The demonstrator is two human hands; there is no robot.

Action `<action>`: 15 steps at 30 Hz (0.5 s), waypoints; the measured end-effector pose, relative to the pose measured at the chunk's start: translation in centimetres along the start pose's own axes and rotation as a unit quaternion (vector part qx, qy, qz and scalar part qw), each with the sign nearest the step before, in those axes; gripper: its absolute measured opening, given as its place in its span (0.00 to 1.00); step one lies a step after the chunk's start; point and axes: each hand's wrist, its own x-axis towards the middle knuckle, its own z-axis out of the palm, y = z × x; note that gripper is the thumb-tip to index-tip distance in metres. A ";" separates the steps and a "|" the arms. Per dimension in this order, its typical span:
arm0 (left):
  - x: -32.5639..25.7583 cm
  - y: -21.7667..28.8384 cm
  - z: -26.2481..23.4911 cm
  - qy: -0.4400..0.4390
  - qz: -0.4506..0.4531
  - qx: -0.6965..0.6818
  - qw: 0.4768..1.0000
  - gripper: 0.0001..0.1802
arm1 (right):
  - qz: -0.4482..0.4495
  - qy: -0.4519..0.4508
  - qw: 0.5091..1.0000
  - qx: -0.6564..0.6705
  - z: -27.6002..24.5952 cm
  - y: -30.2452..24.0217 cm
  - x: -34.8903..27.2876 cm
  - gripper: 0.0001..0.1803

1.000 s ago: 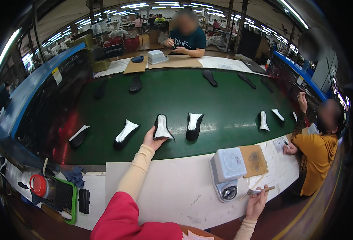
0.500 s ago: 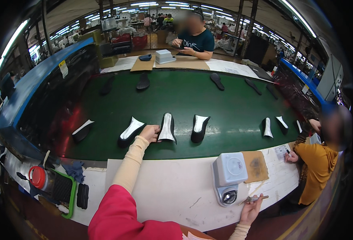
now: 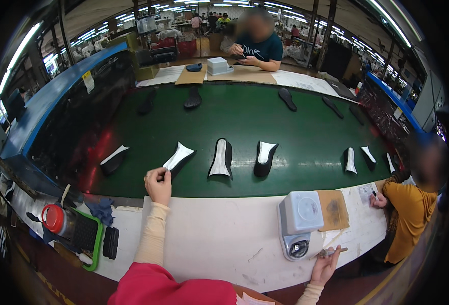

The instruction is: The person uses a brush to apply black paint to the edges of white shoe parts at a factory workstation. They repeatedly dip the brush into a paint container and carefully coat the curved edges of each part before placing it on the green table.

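Note:
My left hand [image 3: 159, 185] is closed on the near end of a black wedge shoe sole [image 3: 179, 156] with a white upper face, which lies on the green conveyor belt [image 3: 224, 117]. To its right, on the same belt, are a second white-faced sole [image 3: 221, 160] and a third one [image 3: 265, 158]. At the lower right my right hand [image 3: 326, 267] grips a small brush [image 3: 331, 251] with a wooden handle, held over the pale worktable [image 3: 219, 239]. Beside it stands a light blue plastic pot [image 3: 303, 212] with a round dark opening at its front.
Another white-faced sole [image 3: 114, 160] lies far left. Several plain black soles [image 3: 193, 98] rest across the far side. On the left are a red-lidded jar [image 3: 54, 219] and a green tray [image 3: 97, 244]. Co-workers sit opposite [image 3: 260, 48] and at right [image 3: 410, 213].
My left hand has moved left and nearer, from beside the second sole to the near end of the left one, now gripping it. The right hand still holds the brush. The view has shifted slightly.

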 end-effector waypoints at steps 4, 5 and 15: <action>3.8 -3.7 1.7 -0.082 -0.134 0.092 0.983 0.32 | -0.011 0.065 0.998 -0.017 0.3 0.1 -0.1 0.18; 4.8 -4.3 2.2 -0.106 -0.163 0.090 0.977 0.34 | -0.015 0.050 0.999 -0.015 0.5 0.1 -0.2 0.17; 5.6 2.4 2.6 -0.272 -0.464 -0.597 0.595 0.13 | -0.041 0.020 0.977 -0.207 7.2 -2.0 -1.0 0.18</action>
